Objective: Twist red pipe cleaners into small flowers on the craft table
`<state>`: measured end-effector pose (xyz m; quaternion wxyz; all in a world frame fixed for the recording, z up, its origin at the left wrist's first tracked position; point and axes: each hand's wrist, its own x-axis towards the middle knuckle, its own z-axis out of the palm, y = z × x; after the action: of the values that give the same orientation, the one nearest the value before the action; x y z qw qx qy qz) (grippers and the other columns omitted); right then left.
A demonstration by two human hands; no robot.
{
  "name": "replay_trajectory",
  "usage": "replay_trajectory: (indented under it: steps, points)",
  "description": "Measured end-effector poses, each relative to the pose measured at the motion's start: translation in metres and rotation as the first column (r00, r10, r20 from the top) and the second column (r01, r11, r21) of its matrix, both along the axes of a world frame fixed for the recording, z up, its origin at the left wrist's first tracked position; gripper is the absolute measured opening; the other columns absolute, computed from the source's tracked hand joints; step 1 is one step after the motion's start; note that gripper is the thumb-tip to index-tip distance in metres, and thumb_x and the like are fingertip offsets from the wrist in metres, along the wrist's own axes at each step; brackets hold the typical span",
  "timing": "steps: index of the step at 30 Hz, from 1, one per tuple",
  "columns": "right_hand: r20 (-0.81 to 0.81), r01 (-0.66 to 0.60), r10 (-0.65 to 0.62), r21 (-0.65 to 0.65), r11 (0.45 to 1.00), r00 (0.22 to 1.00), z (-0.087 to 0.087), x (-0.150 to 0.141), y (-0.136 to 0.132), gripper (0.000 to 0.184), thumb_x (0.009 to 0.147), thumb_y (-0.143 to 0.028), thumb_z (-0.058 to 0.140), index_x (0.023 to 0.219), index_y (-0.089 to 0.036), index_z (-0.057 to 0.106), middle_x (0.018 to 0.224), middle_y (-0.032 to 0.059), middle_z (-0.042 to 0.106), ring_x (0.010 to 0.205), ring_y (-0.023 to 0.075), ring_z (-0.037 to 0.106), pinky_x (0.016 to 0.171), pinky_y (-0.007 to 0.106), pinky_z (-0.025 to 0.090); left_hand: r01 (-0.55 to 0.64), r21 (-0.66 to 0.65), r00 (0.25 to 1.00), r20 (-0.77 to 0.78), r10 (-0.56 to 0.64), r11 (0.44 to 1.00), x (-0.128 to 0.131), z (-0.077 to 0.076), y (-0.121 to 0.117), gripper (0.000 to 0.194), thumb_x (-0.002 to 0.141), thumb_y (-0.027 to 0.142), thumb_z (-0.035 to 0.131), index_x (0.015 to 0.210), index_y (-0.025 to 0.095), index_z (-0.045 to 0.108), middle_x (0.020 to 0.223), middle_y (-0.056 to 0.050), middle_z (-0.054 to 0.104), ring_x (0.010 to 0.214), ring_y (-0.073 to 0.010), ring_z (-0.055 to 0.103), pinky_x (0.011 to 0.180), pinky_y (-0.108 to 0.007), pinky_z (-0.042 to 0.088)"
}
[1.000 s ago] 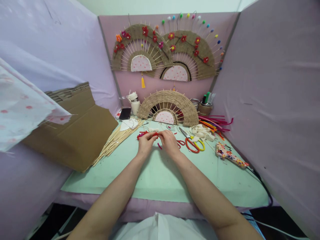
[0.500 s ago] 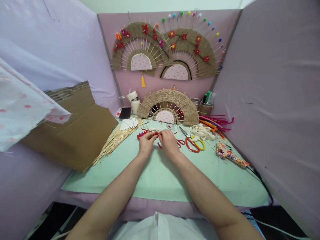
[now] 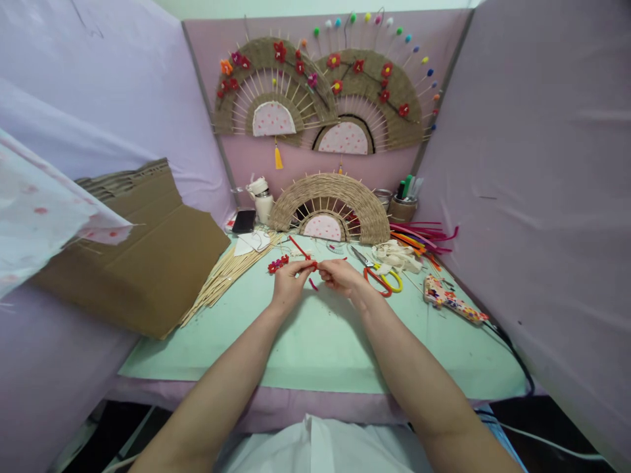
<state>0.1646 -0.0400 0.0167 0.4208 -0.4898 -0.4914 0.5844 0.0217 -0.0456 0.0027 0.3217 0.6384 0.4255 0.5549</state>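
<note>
My left hand (image 3: pixel 290 284) pinches a red pipe cleaner (image 3: pixel 298 247) between thumb and fingertips. One straight end of it sticks up and away to the left. Curled closed, my right hand (image 3: pixel 341 276) grips the same red piece from the other side, the fingertips of both hands almost meeting. What shape the held part has is hidden by the fingers. Just left of my left hand lie small red and magenta flowers (image 3: pixel 278 264). A short magenta pipe cleaner piece (image 3: pixel 313 284) rests on the table below the fingertips.
Red-handled scissors (image 3: pixel 378 284) and a yellow-handled pair (image 3: pixel 396 281) lie to the right, near cream ribbon (image 3: pixel 398 257), pipe cleaners (image 3: pixel 434 235) and a floral glue gun (image 3: pixel 451 301). A twine-wrapped fan (image 3: pixel 330 187) stands behind. Bamboo sticks (image 3: pixel 224 272) and cardboard (image 3: pixel 133 263) are left.
My right hand has turned and shifted slightly right, its fingers now curled more. The red pipe cleaner's free end now points up more steeply. The view has shifted a little.
</note>
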Motion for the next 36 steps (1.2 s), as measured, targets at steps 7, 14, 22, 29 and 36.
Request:
replay_trajectory:
  steps: [7, 14, 22, 29, 36]
  points:
    - [0.323, 0.037, -0.282, 0.597, 0.802, 0.903, 0.007, -0.002, -0.009, 0.018, 0.074, -0.025, 0.054, 0.089, -0.017, 0.059, 0.086, 0.0053, 0.06, 0.071, 0.014, 0.052, 0.066, 0.027, 0.042, 0.039, -0.267, 0.94, 0.338, 0.055, 0.963, -0.004, 0.007, 0.006, 0.027, 0.057, 0.025, 0.075, 0.08, 0.013, 0.072, 0.079, -0.008, 0.071, 0.072, -0.016, 0.062, 0.072, -0.03, 0.047]
    - [0.497, -0.295, -0.531, 0.857, 0.422, 0.686, 0.004, -0.004, -0.008, 0.027, 0.08, -0.009, 0.044, 0.098, -0.019, 0.061, 0.097, 0.0086, 0.055, 0.089, 0.019, 0.05, 0.077, 0.031, 0.042, 0.243, -0.421, 0.854, 0.52, 0.013, 0.874, -0.009, 0.011, 0.005, 0.028, 0.05, 0.023, 0.08, 0.074, 0.012, 0.072, 0.077, -0.007, 0.069, 0.068, -0.011, 0.059, 0.066, -0.023, 0.046]
    - [0.509, -0.396, -0.497, 0.86, 0.322, 0.703, 0.001, 0.0, -0.005, 0.025, 0.09, -0.016, 0.04, 0.096, -0.022, 0.064, 0.097, 0.0065, 0.059, 0.091, 0.0176, 0.05, 0.078, 0.029, 0.041, 0.446, -0.533, 0.779, 0.627, -0.019, 0.719, -0.015, 0.017, 0.004, 0.009, 0.061, 0.008, 0.072, 0.066, 0.01, 0.065, 0.065, -0.002, 0.063, 0.055, -0.0045, 0.053, 0.052, -0.013, 0.045]
    - [0.478, -0.376, -0.455, 0.877, 0.301, 0.752, -0.003, 0.004, 0.0, 0.02, 0.09, -0.021, 0.046, 0.093, -0.02, 0.066, 0.09, 0.0072, 0.063, 0.087, 0.0177, 0.054, 0.078, 0.029, 0.043, 0.507, -0.554, 0.765, 0.643, -0.048, 0.66, -0.019, 0.016, 0.005, 0.006, 0.066, 0.004, 0.067, 0.069, 0.009, 0.065, 0.067, -0.003, 0.062, 0.056, -0.0039, 0.055, 0.053, -0.011, 0.046]
    - [0.521, -0.344, -0.472, 0.843, 0.413, 0.711, -0.005, 0.002, 0.0, 0.02, 0.089, -0.023, 0.048, 0.091, -0.02, 0.068, 0.089, 0.0078, 0.065, 0.086, 0.0181, 0.056, 0.077, 0.03, 0.043, 0.34, -0.494, 0.84, 0.542, -0.022, 0.8, -0.013, 0.015, 0.003, 0.02, 0.053, 0.016, 0.079, 0.07, 0.011, 0.07, 0.072, -0.006, 0.067, 0.064, -0.0083, 0.056, 0.062, -0.021, 0.045]
